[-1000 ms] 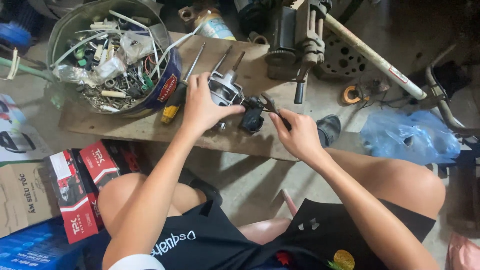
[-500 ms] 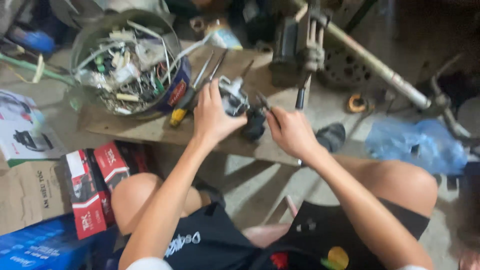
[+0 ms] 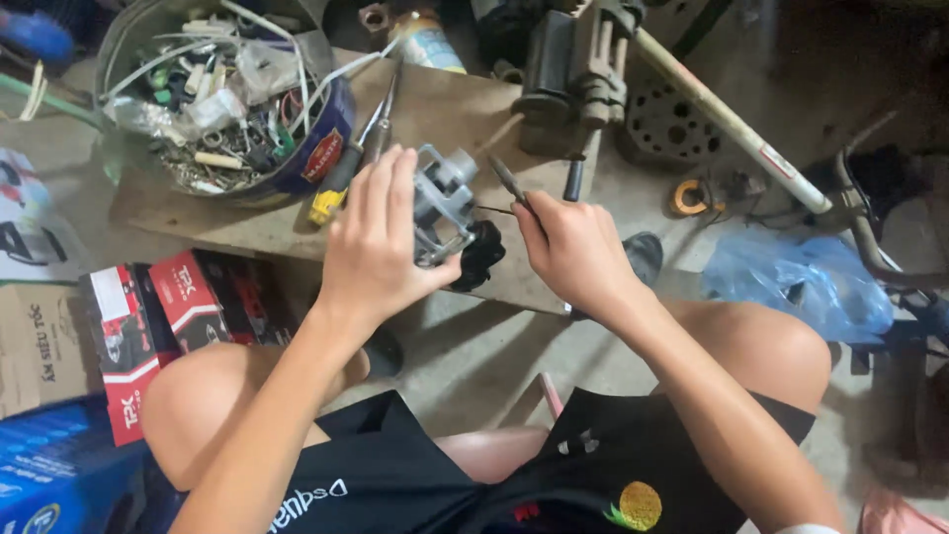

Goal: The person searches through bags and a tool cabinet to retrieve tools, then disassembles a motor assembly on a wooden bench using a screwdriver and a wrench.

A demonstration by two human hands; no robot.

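On the worktop: low wooden board (image 3: 465, 109) on the floor, my knees just behind it.
Left hand: my left hand (image 3: 381, 242) wraps the grey metal motor part (image 3: 443, 198) from the left; fingers (image 3: 371, 188) curled over its top, thumb under its lower edge, closed tight on it.
Motor part: held just above the worktop's front edge, between my two hands, tilted a bit.
Black piece: dark lump (image 3: 481, 255) hangs at the lower right of the motor part, touching it, beside my left thumb.
Right hand: my right hand (image 3: 573, 247) pinches a thin dark tool (image 3: 509, 180); fingers closed around its handle, tip points up-left toward the motor part. Cannot tell if the tip touches it.
Behind left hand: yellow-handled screwdriver (image 3: 341, 178) lying flat on the worktop, near my fingertips, not touched.
Far left: round metal bowl (image 3: 326, 138) full of wires and small scrap, resting on the worktop.
Far edge: heavy dark vise-like block (image 3: 568, 79) standing upright.
Floor left: red and black boxes (image 3: 173, 307) beside my left knee.
Floor right: blue plastic bag (image 3: 791, 282), well apart from my hands.
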